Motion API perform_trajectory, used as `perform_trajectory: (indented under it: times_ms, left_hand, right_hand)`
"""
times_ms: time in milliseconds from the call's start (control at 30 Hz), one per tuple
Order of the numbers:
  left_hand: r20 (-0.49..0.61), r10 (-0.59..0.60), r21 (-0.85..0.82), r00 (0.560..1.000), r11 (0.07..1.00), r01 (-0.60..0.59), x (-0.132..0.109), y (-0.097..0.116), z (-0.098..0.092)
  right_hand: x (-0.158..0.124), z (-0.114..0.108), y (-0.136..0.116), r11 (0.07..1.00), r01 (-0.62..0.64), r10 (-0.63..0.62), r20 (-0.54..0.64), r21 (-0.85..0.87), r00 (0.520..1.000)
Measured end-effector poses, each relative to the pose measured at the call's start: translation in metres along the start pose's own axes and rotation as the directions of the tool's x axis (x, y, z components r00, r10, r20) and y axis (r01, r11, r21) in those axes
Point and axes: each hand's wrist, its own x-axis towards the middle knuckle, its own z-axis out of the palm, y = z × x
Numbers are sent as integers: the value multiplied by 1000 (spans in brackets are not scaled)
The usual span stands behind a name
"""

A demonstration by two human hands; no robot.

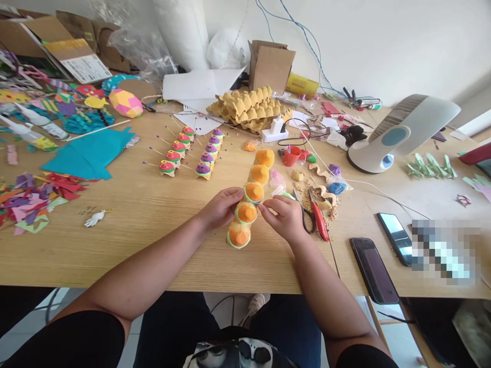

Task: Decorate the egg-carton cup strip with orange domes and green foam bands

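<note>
A strip of egg-carton cups with orange caps slants up from the table in front of me. Pale green or bluish rims circle the nearer cups; the two far ones show none. My left hand grips the strip from its left side, thumb and fingers at the middle cup. On the other side, my right hand is pinched closed against that middle cup's rim; whatever its fingertips hold is hidden. Black-handled scissors and a red-handled cutter lie just right of my right hand.
Two finished-looking rows stand left: red-and-green cups and purple cups, with pins sticking out. Egg trays are stacked behind. A white fan, a red cup and phones lie right. Paper scraps cover the far left.
</note>
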Motion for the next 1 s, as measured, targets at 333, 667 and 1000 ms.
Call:
perform_trajectory:
  times_ms: [333, 667, 1000]
  left_hand:
    - [-66, 18, 4, 998, 1000, -18, 3, -3, -5]
    - [-156, 61, 108, 986, 993, -44, 7, -4, -8]
    - [-203, 85, 133, 975, 989, -59, 6, -4, -8]
  right_hand:
    - [1, -2, 3, 987, 84, -81, 22, -136, 996]
    - [2, -3, 2, 986, 66, -65, 10, -156, 998]
    - [3, -6, -2, 994, 47, -44, 33, -94, 998]
